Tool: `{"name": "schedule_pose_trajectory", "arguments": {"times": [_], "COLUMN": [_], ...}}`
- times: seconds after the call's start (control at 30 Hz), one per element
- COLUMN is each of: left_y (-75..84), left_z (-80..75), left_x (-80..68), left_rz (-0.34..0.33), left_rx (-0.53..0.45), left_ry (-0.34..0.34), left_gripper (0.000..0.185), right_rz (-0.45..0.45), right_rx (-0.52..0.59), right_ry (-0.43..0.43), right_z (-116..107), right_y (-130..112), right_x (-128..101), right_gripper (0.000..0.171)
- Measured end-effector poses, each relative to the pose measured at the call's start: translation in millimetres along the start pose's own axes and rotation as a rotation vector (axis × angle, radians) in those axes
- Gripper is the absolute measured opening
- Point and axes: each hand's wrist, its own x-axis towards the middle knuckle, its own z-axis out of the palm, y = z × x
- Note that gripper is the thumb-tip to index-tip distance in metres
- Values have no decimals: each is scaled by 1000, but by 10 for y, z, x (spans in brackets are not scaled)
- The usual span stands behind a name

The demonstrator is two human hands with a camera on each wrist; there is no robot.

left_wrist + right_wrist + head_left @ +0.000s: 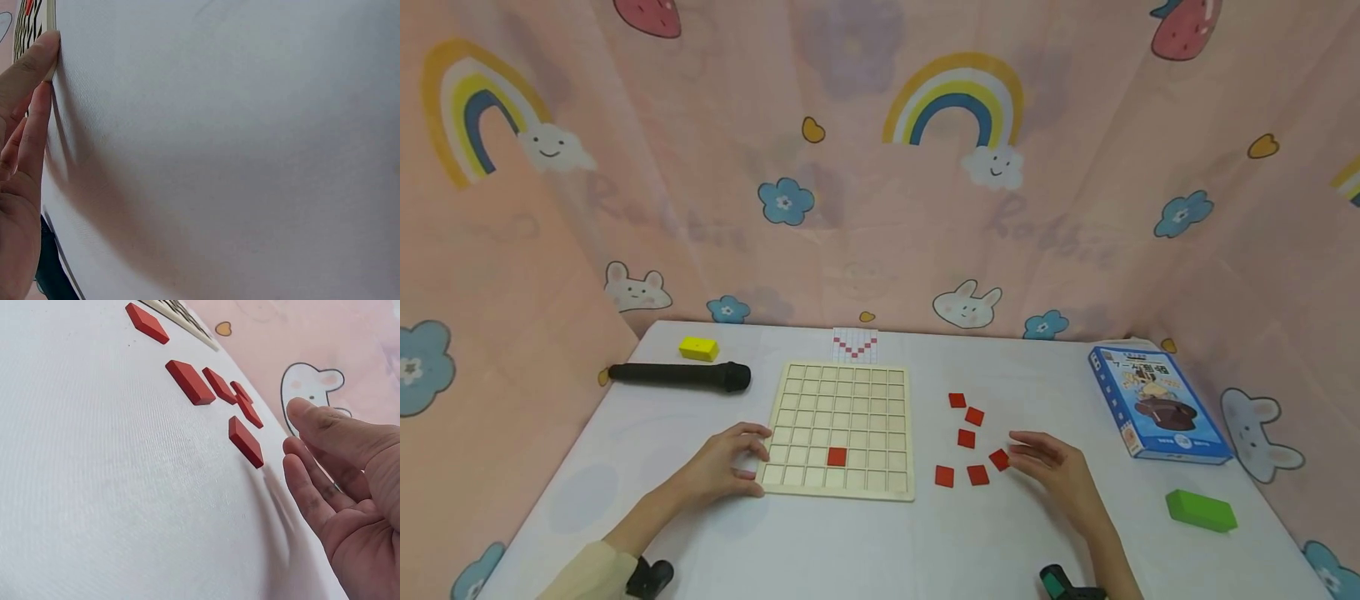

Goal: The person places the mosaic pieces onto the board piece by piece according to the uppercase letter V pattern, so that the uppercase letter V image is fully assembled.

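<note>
A cream grid board [847,494] lies on the white table, with one red square tile [837,457] in its lower part. The left hand [722,467] rests against the board's left edge, thumb near the lower corner and bent fingers higher up; part of that contact shows in the left wrist view. Several loose red tiles [966,438] lie right of the board. Nearest to them, the right hand [1060,479] hovers with loosely extended fingers beside the rightmost tile [246,442]. In the right wrist view a gap separates its fingertips from that tile, and it holds nothing.
A small card with a red V pattern [855,345] lies behind the board. At the back left are a black microphone [677,376] and a yellow block [698,348]. A blue box [1157,404] and a green block [1201,511] lie on the right.
</note>
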Motion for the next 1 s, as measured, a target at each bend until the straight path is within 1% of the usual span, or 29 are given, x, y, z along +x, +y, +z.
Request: {"name": "schedule_pose_trajectory", "arguments": {"times": [0.1,0.2,0.3,0.43,0.53,0.6,0.73,0.8,0.9,1.0], "left_y": [6,2,1,3,4,3,-7,-15,-23,-23], "left_z": [0,4,3,1,-1,-2,-1,2,5,-4], "left_x": [6,11,8,1,2,6,11,12,9,5], "left_rz": [-13,-18,-11,-19,-36,-40,-45,-44,-36,-23], "left_rx": [-4,-3,6,11,0,-3,-5,-11,-21,-20], "left_ry": [2,4,6,5,3,3,4,4,0,-3], "left_gripper": [35,35,35,35,34,34,34,34,35,34], "right_rz": [5,10,17,10,-9,-13,-50,-64,-66,-72], "right_rx": [-12,-39,-72,-110,-127,-130,-157,-168,-176,-182], "right_ry": [-4,-36,-100,-198,-267,-306,-384,-407,-417,-430], "right_z": [-46,-101,-159,-232,-269,-280,-289,-288,-282,-269], "right_y": [33,66,84,78,59,47,35,40,59,62], "right_x": [5,33,83,171,238,282,359,392,430,465], "right_gripper": [42,42,44,44,42,40,38,37,34,36]}}
